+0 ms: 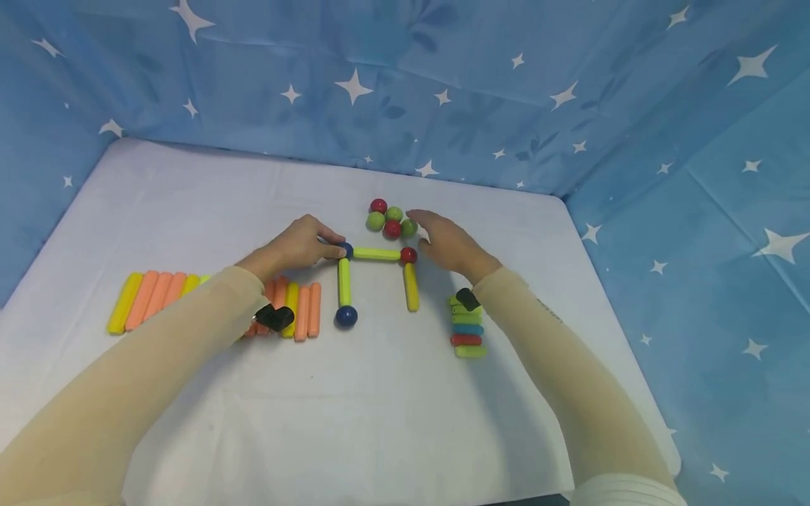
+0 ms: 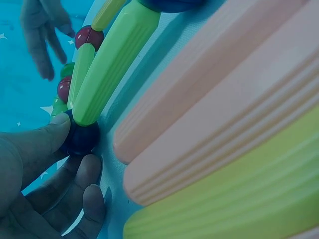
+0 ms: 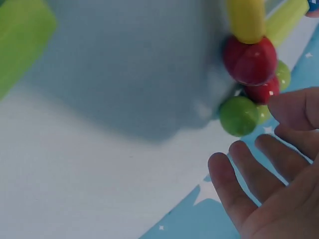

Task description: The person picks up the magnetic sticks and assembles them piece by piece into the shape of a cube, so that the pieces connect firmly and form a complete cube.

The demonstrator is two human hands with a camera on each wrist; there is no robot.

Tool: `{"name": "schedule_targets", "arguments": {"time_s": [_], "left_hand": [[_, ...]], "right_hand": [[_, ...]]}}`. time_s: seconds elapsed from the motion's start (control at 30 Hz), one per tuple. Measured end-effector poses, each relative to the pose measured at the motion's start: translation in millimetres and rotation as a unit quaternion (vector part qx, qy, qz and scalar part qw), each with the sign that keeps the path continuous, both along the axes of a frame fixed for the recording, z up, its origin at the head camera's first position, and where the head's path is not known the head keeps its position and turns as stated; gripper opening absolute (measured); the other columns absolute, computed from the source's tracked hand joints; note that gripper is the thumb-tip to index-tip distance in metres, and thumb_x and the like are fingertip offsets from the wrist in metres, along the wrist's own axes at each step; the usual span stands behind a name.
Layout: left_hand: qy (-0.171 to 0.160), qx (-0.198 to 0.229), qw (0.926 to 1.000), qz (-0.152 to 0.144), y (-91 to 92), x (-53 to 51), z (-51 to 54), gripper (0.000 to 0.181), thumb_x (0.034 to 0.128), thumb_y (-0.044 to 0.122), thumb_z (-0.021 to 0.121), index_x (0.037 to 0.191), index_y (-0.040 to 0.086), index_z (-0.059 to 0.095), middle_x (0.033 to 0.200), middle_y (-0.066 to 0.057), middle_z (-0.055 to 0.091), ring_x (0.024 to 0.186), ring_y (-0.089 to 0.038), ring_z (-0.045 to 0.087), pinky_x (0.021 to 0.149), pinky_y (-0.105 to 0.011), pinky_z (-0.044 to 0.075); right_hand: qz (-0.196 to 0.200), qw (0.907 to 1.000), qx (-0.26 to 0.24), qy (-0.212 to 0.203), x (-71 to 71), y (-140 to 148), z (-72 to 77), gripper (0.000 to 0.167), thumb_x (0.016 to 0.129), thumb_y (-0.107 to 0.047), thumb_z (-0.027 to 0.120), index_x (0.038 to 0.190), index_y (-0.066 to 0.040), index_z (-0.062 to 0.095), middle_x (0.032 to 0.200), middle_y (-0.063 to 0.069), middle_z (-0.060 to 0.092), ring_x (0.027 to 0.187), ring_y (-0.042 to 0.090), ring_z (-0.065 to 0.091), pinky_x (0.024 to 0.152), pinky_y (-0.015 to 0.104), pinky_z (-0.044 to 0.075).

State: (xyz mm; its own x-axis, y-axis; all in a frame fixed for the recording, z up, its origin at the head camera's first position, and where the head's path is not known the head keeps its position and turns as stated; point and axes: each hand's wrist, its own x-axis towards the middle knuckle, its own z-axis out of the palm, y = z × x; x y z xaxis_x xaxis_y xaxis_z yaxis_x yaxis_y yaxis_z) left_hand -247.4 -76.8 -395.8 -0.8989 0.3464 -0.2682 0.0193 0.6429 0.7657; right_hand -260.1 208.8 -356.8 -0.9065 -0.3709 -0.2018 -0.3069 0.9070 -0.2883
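Note:
My left hand (image 1: 294,246) pinches a dark blue ball (image 2: 82,138) between thumb and fingers. From that ball a yellow-green stick (image 1: 376,254) runs right to a red ball (image 1: 408,255), and another green stick (image 1: 344,282) runs down to a second blue ball (image 1: 346,316). A yellow stick (image 1: 412,287) extends down from the red ball. My right hand (image 1: 451,242) is just right of the red ball and a green ball (image 3: 239,116), fingers spread and holding nothing; in the right wrist view a gap shows between fingertips and green ball.
Behind the joined sticks lies a cluster of red and green balls (image 1: 376,221). Orange and yellow sticks (image 1: 314,310) lie in a row on the left, partly under the left forearm. Short green, blue and red sticks (image 1: 467,329) are stacked by the right forearm. A blue starry curtain surrounds the white table.

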Motion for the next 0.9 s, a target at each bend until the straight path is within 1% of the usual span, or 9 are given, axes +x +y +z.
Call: {"name": "schedule_targets", "arguments": {"time_s": [0.07,0.13,0.27,0.33,0.43,0.53,0.73,0.8,0.9], "left_hand": [[0.001,-0.001,1.0000,0.000,0.6,0.1,-1.0,0.036,0.0973,0.023,0.071,0.130,0.008,0.070,0.135,-0.016,0.062,0.119,-0.030,0.051,0.101,-0.045,0.041],[0.001,0.000,1.0000,0.002,1.0,0.4,-1.4,0.036,0.0973,0.023,0.071,0.130,0.009,0.070,0.135,-0.015,0.062,0.116,-0.030,0.051,0.096,-0.044,0.042],[0.002,0.000,1.0000,0.003,1.5,0.4,-1.3,0.036,0.0973,0.023,0.071,0.130,0.009,0.070,0.135,-0.015,0.063,0.113,-0.030,0.050,0.089,-0.041,0.042],[0.002,-0.001,1.0000,0.003,1.5,0.4,-0.9,0.036,0.0972,0.024,0.071,0.130,0.009,0.070,0.135,-0.015,0.063,0.112,-0.030,0.050,0.088,-0.040,0.042],[0.003,-0.003,1.0000,0.004,1.3,0.6,-0.1,0.036,0.0972,0.024,0.071,0.130,0.009,0.070,0.135,-0.015,0.063,0.112,-0.030,0.050,0.088,-0.040,0.042],[0.002,-0.003,1.0000,0.003,1.3,0.6,-0.3,0.037,0.0972,0.024,0.071,0.130,0.009,0.070,0.135,-0.015,0.062,0.113,-0.029,0.050,0.087,-0.040,0.043],[0.003,-0.006,1.0000,0.005,1.2,0.1,-1.4,0.037,0.0973,0.025,0.071,0.131,0.009,0.070,0.134,-0.015,0.063,0.113,-0.030,0.050,0.088,-0.040,0.042],[0.001,-0.008,1.0000,0.005,1.2,0.1,-1.3,0.037,0.0973,0.025,0.071,0.131,0.010,0.069,0.134,-0.015,0.063,0.113,-0.030,0.050,0.088,-0.040,0.042],[-0.002,-0.007,1.0000,0.006,1.2,0.5,-0.2,0.037,0.0973,0.025,0.071,0.131,0.010,0.070,0.133,-0.015,0.064,0.110,-0.030,0.050,0.083,-0.038,0.042]], "right_hand": [[0.015,0.9994,0.023,-0.022,-1.0,1.0,-2.9,0.063,0.101,-0.012,0.058,0.158,-0.012,0.034,0.162,0.005,0.034,0.148,0.024,0.032,0.117,0.042,0.027],[0.019,0.9984,0.049,-0.021,-0.8,1.4,-4.8,0.062,0.100,-0.014,0.059,0.158,-0.012,0.036,0.162,0.006,0.033,0.149,0.024,0.029,0.118,0.043,0.026],[-0.015,0.9948,0.093,0.038,1.2,3.2,-5.7,0.049,0.097,-0.020,0.062,0.144,-0.010,0.054,0.149,0.009,0.050,0.138,0.029,0.047,0.110,0.048,0.039],[-0.034,0.9913,0.107,0.069,1.5,5.0,-6.1,0.045,0.096,-0.023,0.064,0.139,-0.011,0.059,0.142,0.010,0.055,0.131,0.030,0.053,0.105,0.049,0.044],[-0.047,0.9887,0.115,0.085,0.9,8.3,-7.5,0.046,0.095,-0.024,0.066,0.139,-0.011,0.059,0.137,0.011,0.058,0.126,0.030,0.057,0.102,0.049,0.046],[-0.045,0.9895,0.113,0.078,-0.4,11.4,-10.2,0.045,0.095,-0.023,0.069,0.138,-0.010,0.061,0.133,0.011,0.061,0.124,0.029,0.058,0.102,0.048,0.047],[-0.066,0.9898,0.111,0.062,1.6,20.4,-12.5,0.032,0.095,-0.023,0.069,0.124,-0.008,0.070,0.118,0.010,0.069,0.108,0.028,0.064,0.092,0.047,0.051],[-0.074,0.9899,0.114,0.042,6.1,24.3,-8.3,0.031,0.093,-0.025,0.070,0.120,-0.008,0.072,0.113,0.009,0.071,0.101,0.027,0.064,0.088,0.046,0.052],[-0.081,0.9905,0.111,-0.008,17.2,29.7,3.8,0.032,0.091,-0.030,0.074,0.114,-0.009,0.075,0.106,0.007,0.072,0.093,0.027,0.064,0.084,0.045,0.052]]}}
